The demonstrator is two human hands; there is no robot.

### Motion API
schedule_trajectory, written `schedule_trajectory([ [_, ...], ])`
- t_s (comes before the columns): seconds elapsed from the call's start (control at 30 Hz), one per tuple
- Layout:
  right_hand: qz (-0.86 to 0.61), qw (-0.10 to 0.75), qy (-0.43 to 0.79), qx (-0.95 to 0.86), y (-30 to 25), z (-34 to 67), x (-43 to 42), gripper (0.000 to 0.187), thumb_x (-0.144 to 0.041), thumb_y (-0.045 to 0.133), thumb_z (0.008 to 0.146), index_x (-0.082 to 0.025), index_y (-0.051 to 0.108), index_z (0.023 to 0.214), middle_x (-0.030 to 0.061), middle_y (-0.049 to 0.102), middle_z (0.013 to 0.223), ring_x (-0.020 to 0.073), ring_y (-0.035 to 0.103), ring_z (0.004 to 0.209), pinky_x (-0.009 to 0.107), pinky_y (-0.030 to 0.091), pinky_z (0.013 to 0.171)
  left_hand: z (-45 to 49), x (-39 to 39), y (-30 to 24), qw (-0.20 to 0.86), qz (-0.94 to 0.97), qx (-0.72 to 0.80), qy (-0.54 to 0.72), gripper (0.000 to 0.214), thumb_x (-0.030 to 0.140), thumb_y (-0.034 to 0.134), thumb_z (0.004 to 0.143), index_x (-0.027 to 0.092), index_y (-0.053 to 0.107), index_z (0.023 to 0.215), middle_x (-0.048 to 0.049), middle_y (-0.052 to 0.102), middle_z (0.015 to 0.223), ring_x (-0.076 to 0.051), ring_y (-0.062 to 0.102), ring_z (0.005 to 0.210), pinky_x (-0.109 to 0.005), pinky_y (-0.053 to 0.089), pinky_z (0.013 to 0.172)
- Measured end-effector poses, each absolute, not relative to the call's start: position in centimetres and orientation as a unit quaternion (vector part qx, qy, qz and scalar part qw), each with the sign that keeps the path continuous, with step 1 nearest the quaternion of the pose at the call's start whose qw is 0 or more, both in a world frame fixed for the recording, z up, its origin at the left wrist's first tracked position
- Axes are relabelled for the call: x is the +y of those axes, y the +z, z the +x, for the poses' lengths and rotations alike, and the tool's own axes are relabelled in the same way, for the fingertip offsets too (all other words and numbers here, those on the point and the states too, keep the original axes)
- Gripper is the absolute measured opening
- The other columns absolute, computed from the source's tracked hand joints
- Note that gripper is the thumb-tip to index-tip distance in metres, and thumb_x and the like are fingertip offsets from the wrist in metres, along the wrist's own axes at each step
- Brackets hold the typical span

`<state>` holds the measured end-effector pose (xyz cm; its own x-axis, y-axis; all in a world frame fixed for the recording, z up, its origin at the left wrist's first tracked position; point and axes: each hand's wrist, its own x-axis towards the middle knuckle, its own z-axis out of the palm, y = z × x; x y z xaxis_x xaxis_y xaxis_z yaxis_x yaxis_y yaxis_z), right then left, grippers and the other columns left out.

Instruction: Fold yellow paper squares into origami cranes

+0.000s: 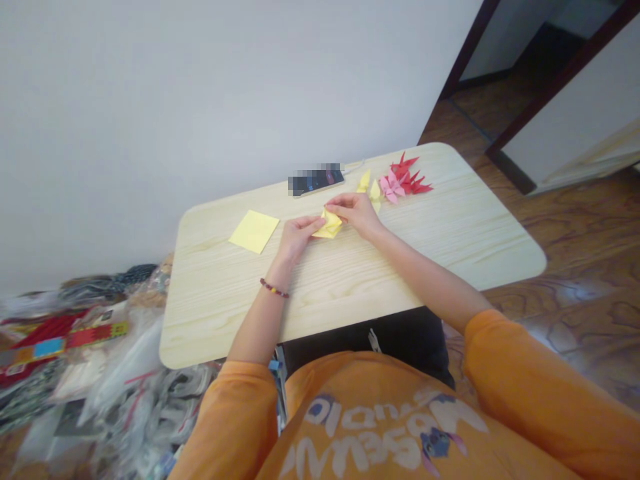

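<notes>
A partly folded yellow paper piece (329,226) rests on the light wooden table (440,233), pinched between both hands. My left hand (296,235) grips its left side with closed fingers. My right hand (356,211) presses and pinches its upper right edge. A beaded bracelet circles my left wrist.
A flat yellow paper sheet (254,231) lies left of the hands. Behind them are a phone (317,181), small yellow folded pieces (369,185), a pink folded flower (391,187) and a red one (411,175). Bags and clutter (80,360) lie on the floor at left.
</notes>
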<state>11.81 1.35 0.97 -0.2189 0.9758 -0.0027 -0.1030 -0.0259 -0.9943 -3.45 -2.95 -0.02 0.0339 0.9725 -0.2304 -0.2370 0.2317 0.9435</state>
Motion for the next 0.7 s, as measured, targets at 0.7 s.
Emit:
schedule_trajectory([
  [0.7, -0.413, 0.456, 0.6, -0.512, 1.51, 11.78, 1.04, 0.016, -0.025, 0.073, 0.062, -0.012, 0.064, 0.067, -0.0049, 0.051, 0.046, 0.0041, 0.036, 0.041, 0.021, 0.027, 0.042, -3.29, -3.13, 0.15, 0.611, 0.382, 0.492, 0.488, 0.036, 0.039, 0.086, 0.05, 0.014, 0.075, 0.074, -0.0081, 0.074, 0.076, -0.016, 0.066, 0.066, -0.028, 0.052, 0.072],
])
